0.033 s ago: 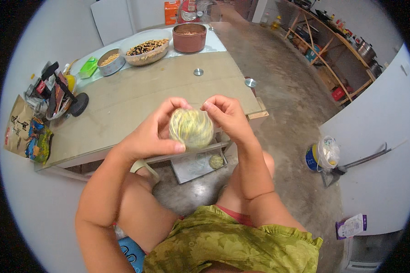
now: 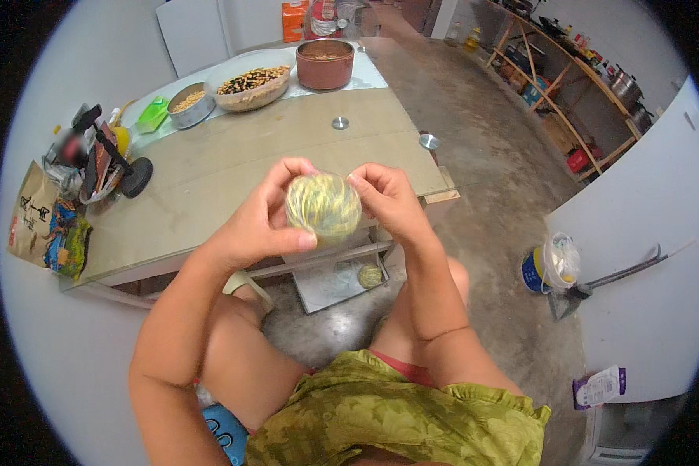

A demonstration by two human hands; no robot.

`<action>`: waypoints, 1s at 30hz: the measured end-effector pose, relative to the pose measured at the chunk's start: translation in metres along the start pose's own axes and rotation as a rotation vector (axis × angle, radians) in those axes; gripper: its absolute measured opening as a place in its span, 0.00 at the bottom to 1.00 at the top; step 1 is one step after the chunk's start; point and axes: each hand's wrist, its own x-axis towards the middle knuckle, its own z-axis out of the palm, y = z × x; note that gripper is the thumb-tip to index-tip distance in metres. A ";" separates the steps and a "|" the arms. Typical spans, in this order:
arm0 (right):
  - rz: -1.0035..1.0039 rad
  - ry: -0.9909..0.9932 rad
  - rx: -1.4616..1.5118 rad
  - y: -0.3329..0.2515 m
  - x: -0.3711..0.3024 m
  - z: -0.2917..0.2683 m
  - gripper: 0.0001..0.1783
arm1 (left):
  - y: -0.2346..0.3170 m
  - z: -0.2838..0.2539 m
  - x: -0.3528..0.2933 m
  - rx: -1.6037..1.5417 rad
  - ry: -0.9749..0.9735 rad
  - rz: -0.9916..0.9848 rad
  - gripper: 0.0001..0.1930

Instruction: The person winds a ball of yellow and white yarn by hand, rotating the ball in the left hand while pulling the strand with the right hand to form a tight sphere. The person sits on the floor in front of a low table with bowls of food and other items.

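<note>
The left hand (image 2: 260,219) has its thumb and fingers curved around a ball (image 2: 323,205) of yellow and green strands, held up in front of the near edge of the table (image 2: 233,179). On the ball's other side is the right hand (image 2: 390,200), its thumb and pointing finger close together; the ball is so blurry that one cannot tell if they pinch a strand or just touch it. The step looks like winding or turning the ball, and the next move calls for a soft, steady left hold while the right fingers guide the side. On the table, far left, a basket (image 2: 99,196) is stuffed with mixed odds and ends. Next comes a little green tray (image 2: 152,115), then a gray tin (image 2: 196,116) of pale yellow bits. A big bowl (image 2: 252,101) has dark and yellow bits, and a brown pot (image 2: 326,74) has something brown inside. Lower down, a white box (image 2: 318,291) holds a second ball (image 2: 370,276). Far right, a bucket (image 2: 532,273) on the floor has a clear bag in it.
</note>
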 end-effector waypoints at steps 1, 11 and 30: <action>0.007 -0.011 -0.022 0.001 0.000 0.002 0.12 | -0.001 -0.002 0.001 0.003 0.070 0.051 0.38; 0.012 -0.198 -0.288 0.010 -0.005 0.025 0.13 | -0.008 -0.022 0.012 0.127 0.625 0.267 0.35; -0.181 -0.229 0.209 -0.058 -0.044 -0.020 0.10 | -0.020 -0.014 0.003 0.354 -0.163 -0.245 0.34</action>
